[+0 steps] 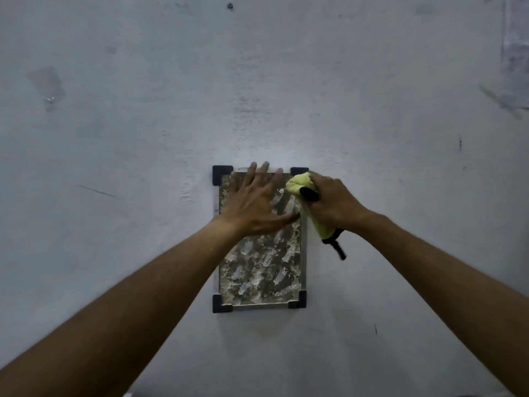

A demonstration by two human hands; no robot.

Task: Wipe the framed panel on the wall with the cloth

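The wall filled nearly the whole frame, pale and scuffed, with a small screw head at upper centre and a patch of clear tape at upper left. The framed panel hung low in the centre of the frame, a tall rectangle with black corner brackets; its surface was mottled brown and smeared with whitish streaks over most of the visible area, so the wiping looked far from finished.

The left hand lay flat on the panel's upper half, fingers spread and reaching past the top edge, apparently steadying it. The right hand sat at the panel's upper right corner, its grip closed around the bunched yellow cloth, whose wad pressed against the top right of the panel. A black-trimmed tail of the cloth hung below the wrist, just right of the frame.

The main risk seemed to be the mounting: hard sideways strokes near one corner could have tilted or unseated the panel if the bracing palm lifted. The braced palm also covered grime that would stay unless it moved. The dangling tail might have snagged a bracket.
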